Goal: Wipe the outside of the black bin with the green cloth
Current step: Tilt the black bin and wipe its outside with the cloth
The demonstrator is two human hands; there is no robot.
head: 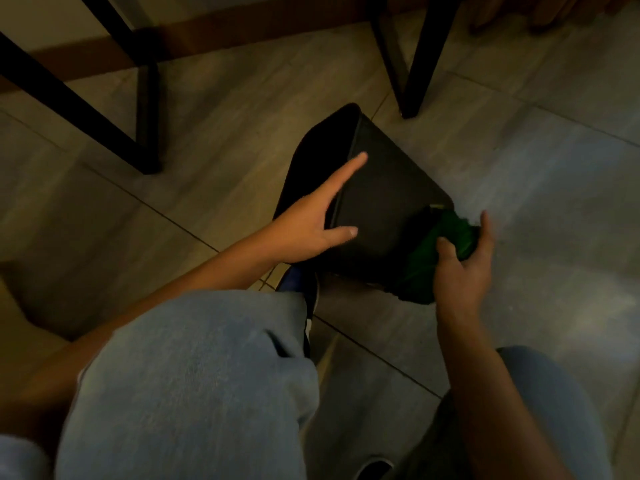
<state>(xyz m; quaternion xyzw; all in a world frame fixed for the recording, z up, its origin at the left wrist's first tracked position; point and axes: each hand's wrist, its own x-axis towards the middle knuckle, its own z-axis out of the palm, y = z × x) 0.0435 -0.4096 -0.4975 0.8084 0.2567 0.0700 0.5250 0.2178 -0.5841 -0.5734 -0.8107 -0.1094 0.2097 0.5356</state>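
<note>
Black bin [384, 209] lies tipped on the tiled floor [214, 147] at frame centre, one flat side wall facing up toward the camera. Long axis runs roughly 11 o'clock to 5 o'clock; which end is the mouth is hard to tell in the dim light.

Left hand [308, 226] is at the bin's 9 o'clock edge, fingers [349, 164] spread wide and laid flat, index pointing to 1 o'clock along the wall, thumb pointing to 3 o'clock across it. It grips nothing and looks like a bracing hand, touching or just off the wall.

Right hand [464, 261] is at the bin's 4 o'clock corner, fingers curled tight round the bunched green cloth [440, 251]. Cloth is pressed at the bin's lower right corner, with a loose tail hanging toward 6 o'clock.

Key relation: the bare upward wall lies from the cloth hand toward 10–11 o'clock, so the right hand is the nearer one for wiping and the stroke likely runs up the long axis. Judgement: wipe is under way at the corner, and most of the wall looks not yet covered.

Dark table legs [145, 116] stand at 10 and 1 o'clock, well apart from the hands. Knees in light blue trousers [194, 375] fill the bottom, with a shoe [301, 282] just beside the bin's near end.
</note>
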